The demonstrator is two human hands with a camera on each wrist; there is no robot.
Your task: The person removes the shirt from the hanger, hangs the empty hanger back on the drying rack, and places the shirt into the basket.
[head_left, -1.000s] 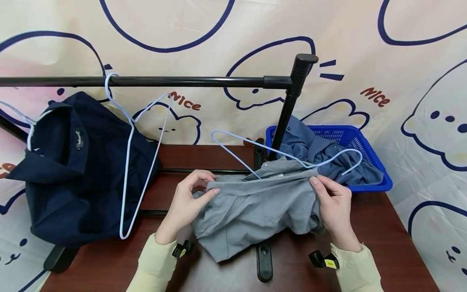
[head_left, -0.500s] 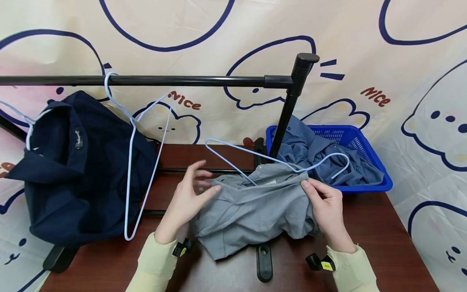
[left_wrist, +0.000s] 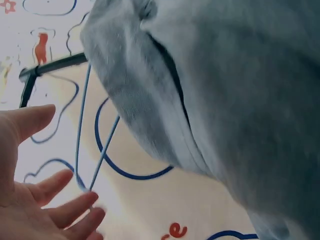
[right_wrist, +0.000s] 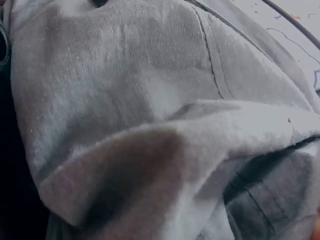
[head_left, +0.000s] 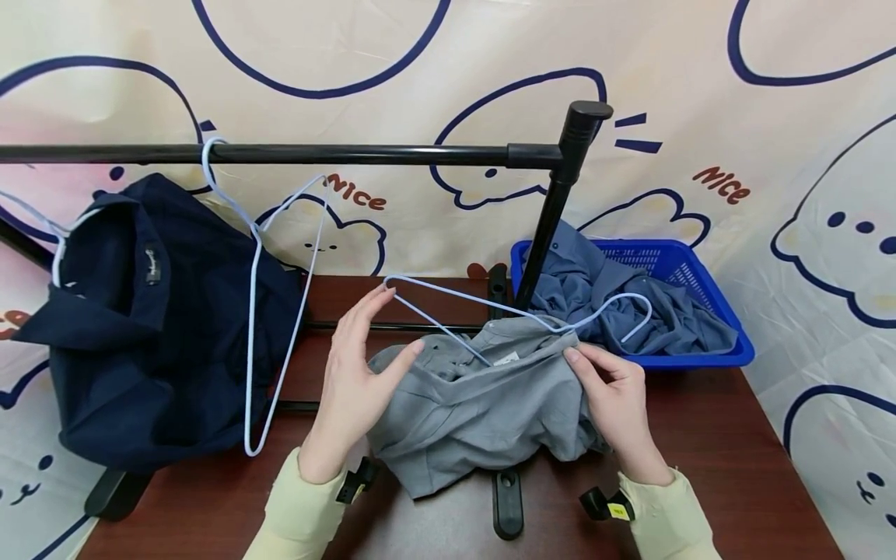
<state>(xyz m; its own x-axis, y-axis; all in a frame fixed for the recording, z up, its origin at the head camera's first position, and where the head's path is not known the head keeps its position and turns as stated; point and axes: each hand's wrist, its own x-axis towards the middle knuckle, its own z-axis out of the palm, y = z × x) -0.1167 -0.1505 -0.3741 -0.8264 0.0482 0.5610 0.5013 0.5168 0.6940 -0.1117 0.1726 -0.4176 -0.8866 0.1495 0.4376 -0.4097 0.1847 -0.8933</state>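
A grey garment (head_left: 483,420) with a small white label hangs bunched above the table. In its upper opening sits part of a light blue hanger (head_left: 483,299); the hook points right, and the left end sticks out. My right hand (head_left: 619,404) pinches the garment's edge just below the hook. With fingers extended, my left hand (head_left: 357,381) touches the hanger's protruding left end, its thumb near the cloth. The left wrist view shows the fingertips at the bend of the hanger (left_wrist: 80,145). Grey cloth (right_wrist: 150,90) fills most of the right wrist view, hiding nearly all of that hand.
A black rack bar (head_left: 364,155) runs across, with a post (head_left: 553,210) at its right end. On the left hang a navy garment (head_left: 175,334) and a light blue hanger (head_left: 252,327). A blue basket (head_left: 714,311) holds blue-grey clothing (head_left: 630,303) on the brown table (head_left: 728,435).
The left hand has let go of the garment's edge and extended its fingers to the hanger's left end. The right hand, hanger and garment edge have shifted left and slightly down.
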